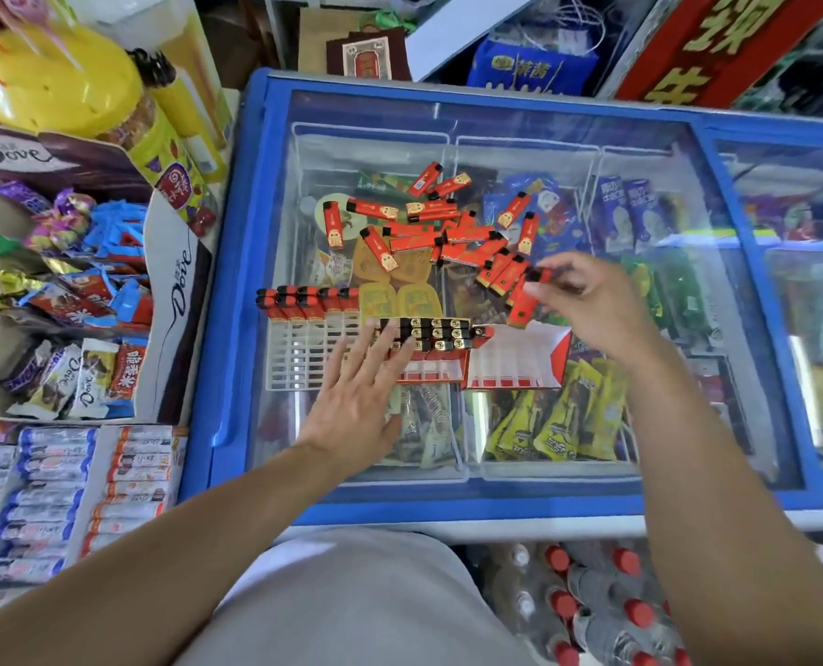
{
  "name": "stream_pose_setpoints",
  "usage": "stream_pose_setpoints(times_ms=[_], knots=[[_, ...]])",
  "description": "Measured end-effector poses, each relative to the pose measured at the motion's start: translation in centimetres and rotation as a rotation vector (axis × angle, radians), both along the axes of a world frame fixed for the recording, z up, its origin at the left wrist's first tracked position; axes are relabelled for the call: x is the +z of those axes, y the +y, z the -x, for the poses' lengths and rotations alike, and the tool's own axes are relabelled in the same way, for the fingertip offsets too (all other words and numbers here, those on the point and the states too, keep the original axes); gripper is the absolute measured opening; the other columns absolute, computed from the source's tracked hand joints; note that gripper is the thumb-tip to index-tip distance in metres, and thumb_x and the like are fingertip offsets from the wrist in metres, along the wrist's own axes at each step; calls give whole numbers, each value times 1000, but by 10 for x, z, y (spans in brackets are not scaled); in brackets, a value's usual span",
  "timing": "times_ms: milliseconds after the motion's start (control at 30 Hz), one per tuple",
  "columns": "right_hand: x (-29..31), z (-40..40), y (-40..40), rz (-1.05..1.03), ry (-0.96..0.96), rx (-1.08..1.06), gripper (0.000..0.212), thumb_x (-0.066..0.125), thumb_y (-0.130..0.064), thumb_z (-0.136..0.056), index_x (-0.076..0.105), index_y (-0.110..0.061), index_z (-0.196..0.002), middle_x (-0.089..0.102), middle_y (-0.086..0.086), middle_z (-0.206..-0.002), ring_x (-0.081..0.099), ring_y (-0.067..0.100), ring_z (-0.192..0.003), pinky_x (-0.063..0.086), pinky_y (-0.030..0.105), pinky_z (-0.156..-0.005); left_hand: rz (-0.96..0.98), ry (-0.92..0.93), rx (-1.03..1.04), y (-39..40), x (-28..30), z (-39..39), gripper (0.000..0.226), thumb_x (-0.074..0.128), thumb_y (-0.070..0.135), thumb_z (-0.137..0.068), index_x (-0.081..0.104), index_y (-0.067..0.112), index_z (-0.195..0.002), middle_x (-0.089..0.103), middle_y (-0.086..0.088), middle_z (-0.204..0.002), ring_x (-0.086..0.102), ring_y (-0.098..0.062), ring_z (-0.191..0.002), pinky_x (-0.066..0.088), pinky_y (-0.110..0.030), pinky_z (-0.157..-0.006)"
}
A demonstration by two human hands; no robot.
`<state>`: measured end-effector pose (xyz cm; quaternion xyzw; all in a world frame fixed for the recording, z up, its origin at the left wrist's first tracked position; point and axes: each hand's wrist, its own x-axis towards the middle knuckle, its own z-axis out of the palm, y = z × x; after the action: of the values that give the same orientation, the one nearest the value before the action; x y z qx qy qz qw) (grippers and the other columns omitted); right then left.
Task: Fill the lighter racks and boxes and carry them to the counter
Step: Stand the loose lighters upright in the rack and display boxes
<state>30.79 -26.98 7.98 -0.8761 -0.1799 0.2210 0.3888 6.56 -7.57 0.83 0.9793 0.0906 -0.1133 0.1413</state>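
Note:
A loose pile of red lighters (pixel 428 228) lies on the glass lid of a blue freezer (pixel 496 502). In front of it stands a white plastic rack (pixel 299 358) with one row of lighters along its far edge. Beside it is a red box (pixel 428 370) holding several upright lighters with black tops. My left hand (pixel 361 386) is spread flat, fingers resting on the box's lighters. My right hand (pixel 587 300) pinches a red lighter (pixel 527 300) at the pile's right edge. A second red-and-white box (pixel 520 358) lies next to the first.
A Dove chocolate display box (pixel 169 300) with sweets stands to the left of the freezer, with a yellow jar (pixel 63 74) behind it. Packs of gum (pixel 63 492) lie at the lower left. Red-capped bottles (pixel 592 608) stand on the floor below the freezer.

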Motion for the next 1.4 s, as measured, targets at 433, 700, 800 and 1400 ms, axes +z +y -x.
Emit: stream_pose_setpoints(times_ms=[433,700,800,1400], knots=[[-48,49,-11,285,-371,61,20,77,-38,-85,72,-35,-104,70,-16,-92,63,5,-73,47,23,-62,-158,129,-263,-29,12,-55,99,49,43,-99,-29,17,-155,-41,-2,-159,-41,-28,-145,-24,-54,-117],[-59,50,-7,323,-407,26,23,74,-40,-89,70,-34,-110,75,-10,-100,70,12,-85,56,30,-72,-165,169,-291,-29,14,-56,102,52,38,-98,-28,14,-155,-39,-4,-160,-39,-29,-145,-22,-56,-118],[-60,50,-6,306,-389,33,22,75,-39,-88,70,-33,-109,75,-10,-100,70,11,-85,57,31,-74,-167,169,-300,-28,14,-55,102,52,39,-97,-28,14,-155,-39,-4,-160,-38,-29,-146,-21,-55,-119],[-50,51,-3,363,-379,98,22,74,-36,-89,70,-36,-110,75,-13,-100,70,9,-88,44,21,-69,-112,193,-337,-22,10,-55,106,52,32,-92,-32,15,-153,-42,-2,-159,-40,-26,-145,-17,-55,-121]])
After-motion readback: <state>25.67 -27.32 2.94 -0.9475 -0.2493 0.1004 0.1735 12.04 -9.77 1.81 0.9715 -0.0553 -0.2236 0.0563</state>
